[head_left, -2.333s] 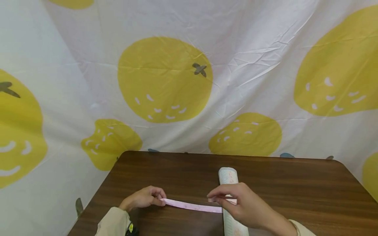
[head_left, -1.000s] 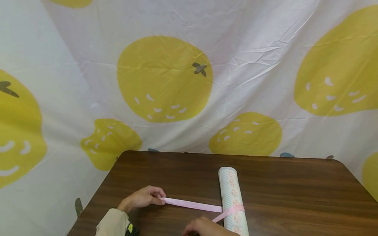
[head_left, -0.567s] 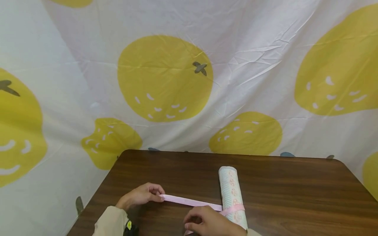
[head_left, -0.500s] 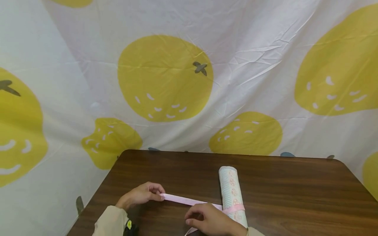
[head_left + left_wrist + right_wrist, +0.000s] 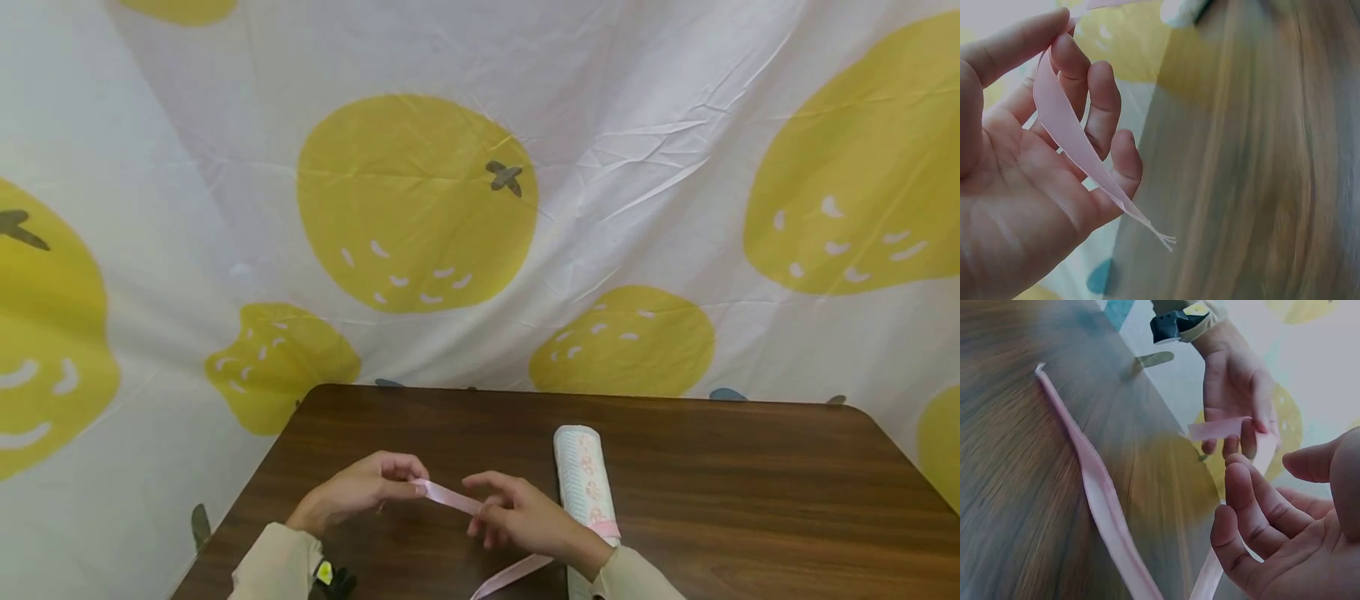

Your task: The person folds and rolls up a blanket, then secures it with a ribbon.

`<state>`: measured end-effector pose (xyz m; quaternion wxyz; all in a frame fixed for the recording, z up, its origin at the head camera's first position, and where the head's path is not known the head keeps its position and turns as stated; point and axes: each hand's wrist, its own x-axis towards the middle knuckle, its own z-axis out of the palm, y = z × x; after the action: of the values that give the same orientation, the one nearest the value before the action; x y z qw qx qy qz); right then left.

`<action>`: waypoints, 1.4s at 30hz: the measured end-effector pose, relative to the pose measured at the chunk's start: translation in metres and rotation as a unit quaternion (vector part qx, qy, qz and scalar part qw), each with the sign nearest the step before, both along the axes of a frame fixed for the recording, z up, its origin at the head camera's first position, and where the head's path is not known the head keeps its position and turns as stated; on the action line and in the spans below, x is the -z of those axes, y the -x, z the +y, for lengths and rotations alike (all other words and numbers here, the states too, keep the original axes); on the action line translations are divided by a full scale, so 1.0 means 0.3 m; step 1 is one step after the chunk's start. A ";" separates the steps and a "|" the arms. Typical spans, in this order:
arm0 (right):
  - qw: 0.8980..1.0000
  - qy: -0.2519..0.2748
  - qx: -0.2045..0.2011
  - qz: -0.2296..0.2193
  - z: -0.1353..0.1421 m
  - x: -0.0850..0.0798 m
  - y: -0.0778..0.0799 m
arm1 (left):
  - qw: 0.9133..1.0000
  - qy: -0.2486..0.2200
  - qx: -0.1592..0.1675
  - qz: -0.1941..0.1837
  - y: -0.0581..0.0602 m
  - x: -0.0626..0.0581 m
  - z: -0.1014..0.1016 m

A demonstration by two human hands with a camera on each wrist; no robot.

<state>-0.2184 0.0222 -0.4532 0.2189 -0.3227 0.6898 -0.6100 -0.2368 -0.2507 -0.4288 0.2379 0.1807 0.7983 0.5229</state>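
My left hand [image 5: 360,489] pinches one end of a pink ribbon [image 5: 453,499] between thumb and index finger; its short frayed tail hangs across the palm in the left wrist view. My right hand [image 5: 528,521] is close by on the right, thumb and fingers apart, fingertips at the stretched ribbon. In the right wrist view, nothing sits between that hand's thumb and fingers. The ribbon loops round a white padded roll [image 5: 585,475] with pale blue zigzags and pink prints. Its other tail [image 5: 1100,487] lies loose on the table. My right wrist hides part of the roll.
A dark brown wood-grain table [image 5: 750,500] bears everything. Behind and left of it hangs a white cloth [image 5: 637,83] printed with yellow fruit. A dark strap with a yellow mark [image 5: 325,572] is on my left wrist.
My right hand carried one ribbon tail leftward over the roll, let it go toward the front, then rose to the stretch by my left hand. The left hand lifted slightly, still pinching its end.
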 end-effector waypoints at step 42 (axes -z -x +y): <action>0.989 0.004 0.087 0.116 0.315 -0.180 -0.116 | 1.000 -0.004 0.029 0.004 -0.084 0.145 0.262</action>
<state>-0.1837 0.1168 -0.3992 0.0821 -0.3312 0.7332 -0.5882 -0.2114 -0.1721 -0.4721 0.2489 0.2069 0.7919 0.5178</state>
